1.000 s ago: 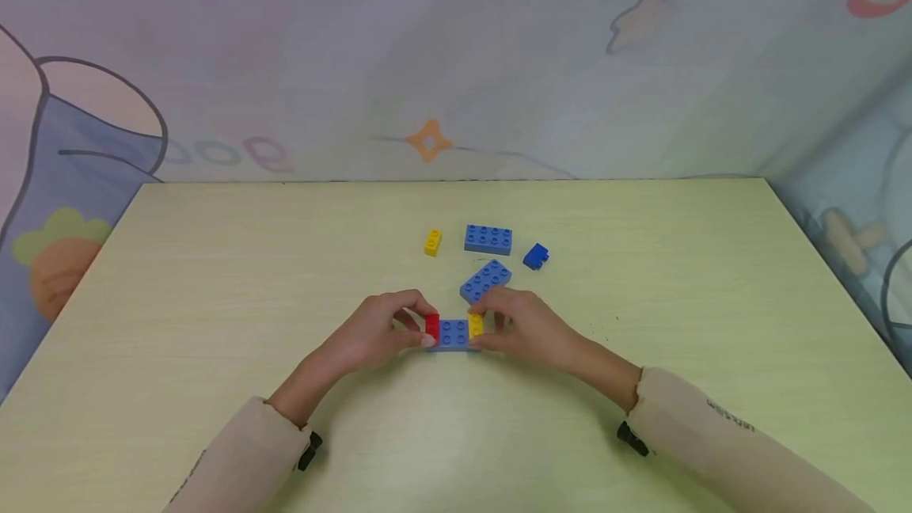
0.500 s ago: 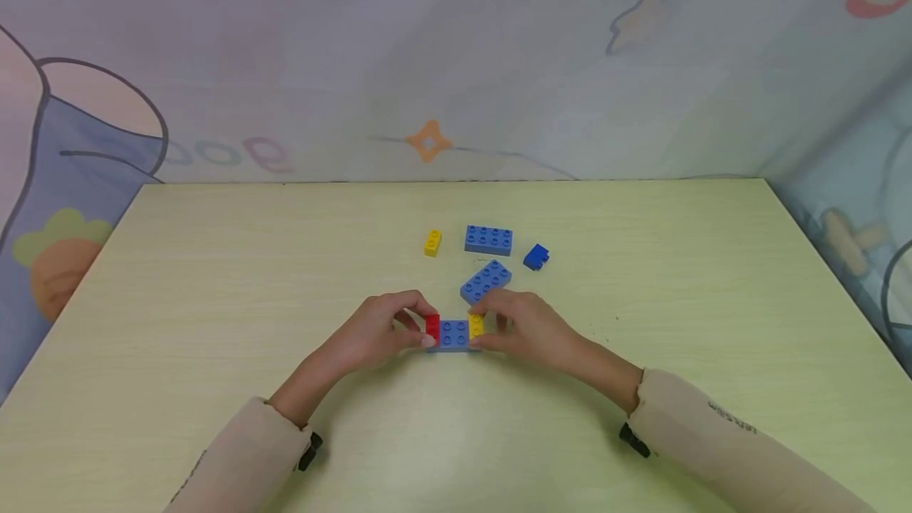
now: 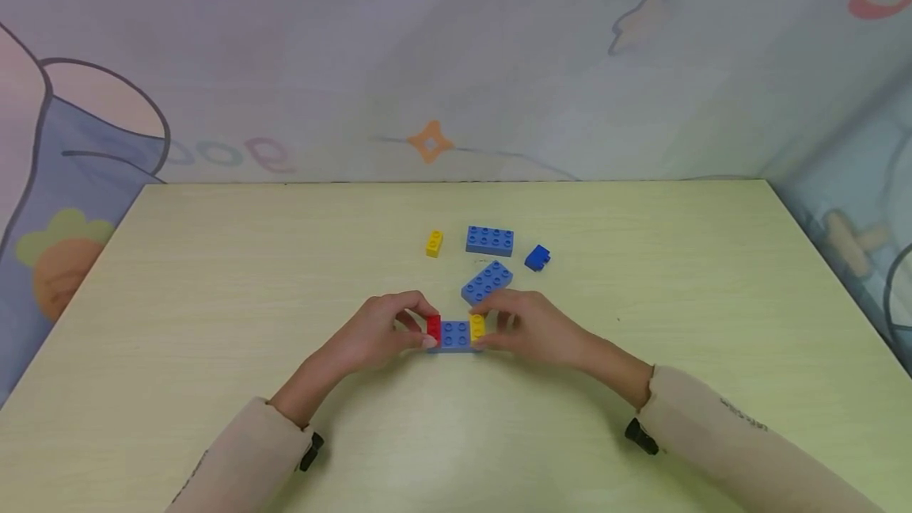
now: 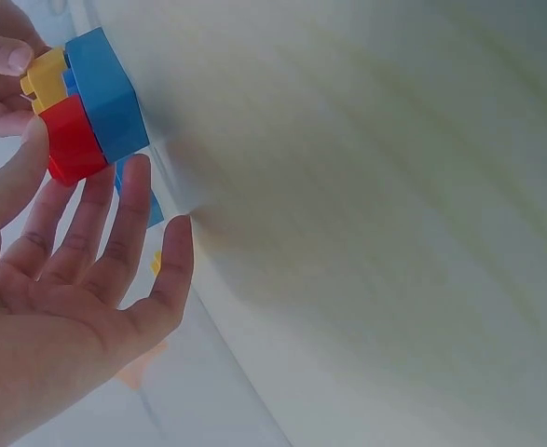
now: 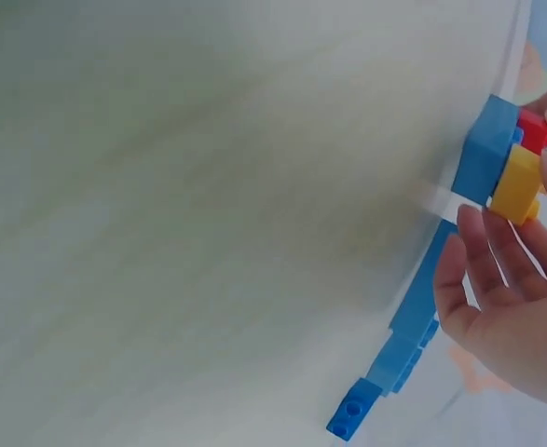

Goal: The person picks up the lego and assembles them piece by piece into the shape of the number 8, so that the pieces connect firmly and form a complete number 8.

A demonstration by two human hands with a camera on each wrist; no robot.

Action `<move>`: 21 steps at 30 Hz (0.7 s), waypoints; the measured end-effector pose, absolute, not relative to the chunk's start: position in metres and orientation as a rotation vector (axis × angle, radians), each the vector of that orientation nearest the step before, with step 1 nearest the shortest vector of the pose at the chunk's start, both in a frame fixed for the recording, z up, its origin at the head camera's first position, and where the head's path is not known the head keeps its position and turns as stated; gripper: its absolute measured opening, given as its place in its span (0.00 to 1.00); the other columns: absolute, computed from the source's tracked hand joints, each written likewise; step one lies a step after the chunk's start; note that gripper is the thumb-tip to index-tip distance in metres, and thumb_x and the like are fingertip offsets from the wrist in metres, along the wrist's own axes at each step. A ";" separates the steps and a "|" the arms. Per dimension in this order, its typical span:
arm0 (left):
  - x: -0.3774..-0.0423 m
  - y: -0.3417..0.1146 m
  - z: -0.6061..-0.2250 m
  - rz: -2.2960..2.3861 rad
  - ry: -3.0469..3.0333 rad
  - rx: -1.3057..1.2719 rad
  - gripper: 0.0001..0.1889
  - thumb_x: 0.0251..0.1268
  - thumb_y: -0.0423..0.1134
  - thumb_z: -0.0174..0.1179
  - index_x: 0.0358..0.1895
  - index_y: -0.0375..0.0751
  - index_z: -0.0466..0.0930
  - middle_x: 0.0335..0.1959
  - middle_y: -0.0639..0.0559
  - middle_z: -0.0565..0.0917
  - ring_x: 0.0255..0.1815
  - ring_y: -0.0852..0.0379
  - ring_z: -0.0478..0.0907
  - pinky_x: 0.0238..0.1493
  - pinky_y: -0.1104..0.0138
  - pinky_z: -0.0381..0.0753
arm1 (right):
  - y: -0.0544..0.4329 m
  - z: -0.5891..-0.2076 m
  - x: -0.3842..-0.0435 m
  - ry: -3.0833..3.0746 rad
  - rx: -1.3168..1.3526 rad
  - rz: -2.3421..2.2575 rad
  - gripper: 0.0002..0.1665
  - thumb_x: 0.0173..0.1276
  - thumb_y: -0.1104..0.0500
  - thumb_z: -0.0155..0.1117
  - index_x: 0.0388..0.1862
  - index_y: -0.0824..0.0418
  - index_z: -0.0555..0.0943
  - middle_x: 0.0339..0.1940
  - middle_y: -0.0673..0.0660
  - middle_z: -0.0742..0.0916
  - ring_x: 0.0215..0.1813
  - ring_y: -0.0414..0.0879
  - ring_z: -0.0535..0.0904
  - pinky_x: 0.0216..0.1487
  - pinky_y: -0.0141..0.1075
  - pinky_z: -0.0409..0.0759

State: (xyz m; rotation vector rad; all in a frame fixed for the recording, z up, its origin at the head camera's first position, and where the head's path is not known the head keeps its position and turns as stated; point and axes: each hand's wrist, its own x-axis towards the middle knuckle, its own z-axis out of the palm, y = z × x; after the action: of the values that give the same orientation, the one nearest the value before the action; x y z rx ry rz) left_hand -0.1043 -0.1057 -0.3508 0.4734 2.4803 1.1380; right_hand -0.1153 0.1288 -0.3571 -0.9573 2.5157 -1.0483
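Note:
In the head view a long blue brick (image 3: 455,334) lies crosswise on the table in front of the person. A red brick (image 3: 433,326) sits on top of its left end, pinched between thumb and fingers of my left hand (image 3: 370,335). On the right end sits a yellow brick (image 3: 477,326), which my right hand (image 3: 533,331) pinches the same way. Two columns of studs show between the two small bricks. The left wrist view shows the thumb on the red brick (image 4: 73,140); in the right wrist view the fingers touch the yellow brick (image 5: 517,186).
Just behind the hands lies a slanted blue brick (image 3: 488,282), partly hidden by the right hand. Farther back are another long blue brick (image 3: 489,241), a small yellow brick (image 3: 434,244) and a small dark blue brick (image 3: 537,258) on its side. A printed wall stands behind the table (image 3: 249,260).
The right wrist and sleeve have shifted slightly to the right. Both hands keep their pinch on the red and yellow bricks, and the bricks stay where they were.

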 end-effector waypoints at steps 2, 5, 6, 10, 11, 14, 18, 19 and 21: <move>-0.104 -0.106 -0.351 1.137 2.483 0.477 0.10 0.54 0.34 0.64 0.41 0.42 0.78 0.41 0.53 0.80 0.41 0.55 0.76 0.40 0.66 0.76 | 0.131 -0.355 -0.116 2.487 -0.976 -1.056 0.21 0.57 0.58 0.68 0.49 0.65 0.79 0.39 0.51 0.82 0.37 0.44 0.74 0.34 0.30 0.75; -0.105 -0.106 -0.351 1.137 2.483 0.476 0.10 0.55 0.34 0.64 0.41 0.42 0.78 0.40 0.53 0.80 0.41 0.55 0.76 0.40 0.66 0.76 | 0.135 -0.352 -0.119 2.437 -0.998 -1.092 0.20 0.59 0.60 0.66 0.50 0.65 0.78 0.44 0.53 0.82 0.39 0.44 0.75 0.37 0.32 0.76; -0.105 -0.106 -0.351 1.137 2.482 0.473 0.10 0.55 0.34 0.64 0.41 0.42 0.78 0.40 0.53 0.80 0.41 0.55 0.76 0.40 0.66 0.76 | 0.137 -0.351 -0.121 2.424 -1.000 -1.104 0.20 0.60 0.61 0.65 0.51 0.65 0.77 0.45 0.54 0.82 0.40 0.44 0.75 0.38 0.33 0.77; -0.105 -0.105 -0.352 1.135 2.479 0.458 0.11 0.55 0.34 0.64 0.41 0.42 0.78 0.40 0.53 0.80 0.41 0.55 0.76 0.40 0.66 0.76 | 0.146 -0.348 -0.131 2.463 -0.985 -1.118 0.17 0.63 0.63 0.60 0.52 0.65 0.76 0.47 0.56 0.82 0.41 0.44 0.75 0.40 0.36 0.76; -0.104 -0.105 -0.351 1.135 2.479 0.454 0.11 0.54 0.34 0.64 0.42 0.42 0.78 0.40 0.54 0.80 0.41 0.55 0.76 0.40 0.66 0.76 | 0.149 -0.348 -0.134 2.489 -0.981 -1.114 0.17 0.63 0.65 0.60 0.52 0.66 0.76 0.48 0.57 0.81 0.42 0.45 0.74 0.40 0.37 0.76; -0.104 -0.104 -0.350 1.130 2.486 0.434 0.11 0.54 0.34 0.64 0.41 0.43 0.78 0.40 0.54 0.79 0.41 0.56 0.75 0.40 0.66 0.76 | 0.155 -0.347 -0.144 2.567 -0.974 -1.097 0.18 0.62 0.67 0.61 0.52 0.67 0.76 0.48 0.58 0.81 0.42 0.47 0.74 0.39 0.37 0.76; -0.103 -0.104 -0.351 1.122 2.492 0.409 0.11 0.53 0.34 0.65 0.41 0.44 0.79 0.39 0.55 0.79 0.41 0.56 0.75 0.40 0.66 0.76 | 0.157 -0.348 -0.155 2.613 -0.968 -1.061 0.20 0.61 0.69 0.61 0.53 0.68 0.75 0.49 0.61 0.80 0.42 0.51 0.73 0.39 0.38 0.75; -0.104 -0.104 -0.351 1.121 2.493 0.411 0.11 0.53 0.33 0.65 0.41 0.44 0.79 0.39 0.55 0.79 0.41 0.56 0.75 0.40 0.66 0.76 | 0.156 -0.349 -0.156 2.615 -0.959 -1.048 0.20 0.61 0.69 0.60 0.54 0.68 0.75 0.50 0.61 0.79 0.42 0.51 0.73 0.39 0.39 0.75; -0.104 -0.104 -0.352 1.122 2.492 0.414 0.11 0.53 0.34 0.65 0.41 0.44 0.79 0.39 0.55 0.79 0.41 0.56 0.75 0.40 0.66 0.76 | 0.155 -0.350 -0.160 2.617 -0.935 -1.015 0.21 0.61 0.69 0.60 0.55 0.68 0.74 0.52 0.61 0.79 0.44 0.52 0.73 0.41 0.40 0.74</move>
State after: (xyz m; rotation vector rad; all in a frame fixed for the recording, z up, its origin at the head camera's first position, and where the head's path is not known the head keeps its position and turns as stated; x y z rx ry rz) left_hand -0.1040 -0.1040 -0.3516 0.4142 2.4922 1.1215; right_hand -0.1597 0.1547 -0.3504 -0.9352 2.6165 -1.0153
